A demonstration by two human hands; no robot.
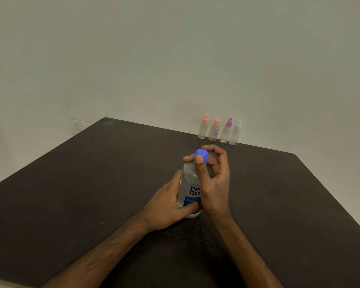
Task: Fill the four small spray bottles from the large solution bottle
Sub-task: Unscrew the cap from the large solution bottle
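Two hands on solution bottle [190,188]: left hand [166,206] low, right hand [213,175] at blue cap [202,154].

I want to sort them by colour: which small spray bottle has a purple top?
The third spray bottle from the left; its neighbours have pink or white tops.
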